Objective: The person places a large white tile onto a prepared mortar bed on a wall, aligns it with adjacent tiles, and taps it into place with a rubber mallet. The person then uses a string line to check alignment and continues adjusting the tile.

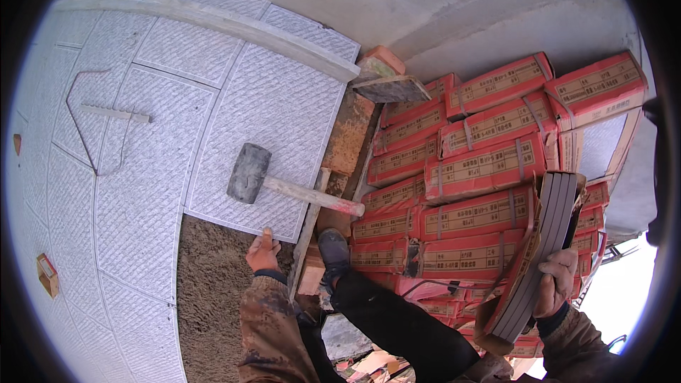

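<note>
My left hand [263,252] is at the near edge of a light grey textured tile [277,120], its fingers closed on that edge beside bare grey-brown mortar [213,291]. A rubber mallet [248,172] with a black head lies on this tile, its wooden handle reaching over the right edge. On the right, my right hand [557,282] grips the side of several grey tiles [543,241] stacked on edge in a torn-open red carton [516,280]. Part of the right hand's grip is hidden behind the tiles.
Strapped red cartons [482,170] are piled at the right against a grey wall [454,0]. A long straightedge bar [248,25] crosses the laid tiles at the back. A notched strip [117,112] and bent wire lie left. Bricks [344,135] line the floor's edge.
</note>
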Demonstrator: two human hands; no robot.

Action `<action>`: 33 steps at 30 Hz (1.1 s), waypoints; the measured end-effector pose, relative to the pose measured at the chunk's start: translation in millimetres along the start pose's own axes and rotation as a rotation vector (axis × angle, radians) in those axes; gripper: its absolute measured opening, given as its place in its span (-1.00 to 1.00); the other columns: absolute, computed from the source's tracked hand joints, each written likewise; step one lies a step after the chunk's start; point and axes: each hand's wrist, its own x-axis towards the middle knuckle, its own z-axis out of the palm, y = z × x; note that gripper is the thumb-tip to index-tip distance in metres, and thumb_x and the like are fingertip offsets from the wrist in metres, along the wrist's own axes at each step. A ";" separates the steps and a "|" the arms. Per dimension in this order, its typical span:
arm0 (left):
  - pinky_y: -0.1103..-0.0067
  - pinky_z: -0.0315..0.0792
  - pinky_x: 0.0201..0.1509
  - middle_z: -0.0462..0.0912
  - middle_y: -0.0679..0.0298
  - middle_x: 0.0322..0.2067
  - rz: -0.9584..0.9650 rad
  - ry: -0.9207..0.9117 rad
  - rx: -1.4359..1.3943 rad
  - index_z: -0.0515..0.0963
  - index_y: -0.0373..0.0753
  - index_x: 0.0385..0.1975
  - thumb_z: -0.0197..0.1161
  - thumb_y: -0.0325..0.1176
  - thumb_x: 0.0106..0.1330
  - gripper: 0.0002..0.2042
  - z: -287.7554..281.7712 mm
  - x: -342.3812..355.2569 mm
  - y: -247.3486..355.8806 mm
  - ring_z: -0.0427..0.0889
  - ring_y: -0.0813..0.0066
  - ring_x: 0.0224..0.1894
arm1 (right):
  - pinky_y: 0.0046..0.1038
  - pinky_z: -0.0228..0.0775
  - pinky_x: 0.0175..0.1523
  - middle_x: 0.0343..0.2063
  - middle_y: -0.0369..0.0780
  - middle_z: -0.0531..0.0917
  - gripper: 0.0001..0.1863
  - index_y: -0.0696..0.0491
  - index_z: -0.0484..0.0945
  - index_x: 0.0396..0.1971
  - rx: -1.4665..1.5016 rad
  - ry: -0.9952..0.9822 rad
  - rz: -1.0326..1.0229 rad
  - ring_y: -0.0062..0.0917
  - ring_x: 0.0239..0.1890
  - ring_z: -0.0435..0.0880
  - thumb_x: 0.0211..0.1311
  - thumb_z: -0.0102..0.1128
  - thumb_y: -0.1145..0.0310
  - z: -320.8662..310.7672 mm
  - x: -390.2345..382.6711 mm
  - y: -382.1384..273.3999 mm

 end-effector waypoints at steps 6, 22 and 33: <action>0.37 0.66 -0.19 0.65 -0.01 -0.10 -0.029 -0.066 0.003 0.43 -0.59 0.14 0.51 -0.13 0.18 -0.30 -3.7 1.9 2.0 0.65 0.32 -0.21 | -0.32 0.16 -0.10 -0.34 -0.22 0.38 -0.86 0.01 0.52 -0.34 0.002 0.004 0.008 -0.40 -0.22 0.31 0.30 0.04 0.29 0.1 -0.5 0.0; 0.58 0.58 -0.28 0.68 0.24 -0.18 -0.050 -0.135 -0.006 0.45 -0.41 0.19 0.36 -0.33 0.32 -0.51 -30.0 -64.0 24.2 0.67 0.48 -0.26 | -0.29 0.23 -0.10 -0.31 -0.14 0.45 -0.85 0.08 0.57 -0.32 0.056 0.009 -0.022 -0.32 -0.23 0.38 0.27 0.08 0.33 -3.7 3.7 2.7; 0.58 0.56 -0.42 0.66 0.33 -0.46 -0.218 -0.029 0.363 0.64 -0.35 -0.19 0.27 -0.40 0.33 -0.83 -263.4 -247.9 -3.6 0.64 0.55 -0.47 | -0.28 0.26 -0.03 -0.31 -0.13 0.52 -0.86 0.12 0.60 -0.33 0.100 0.040 -0.055 -0.26 -0.19 0.44 0.21 0.13 0.38 -6.5 7.2 -2.2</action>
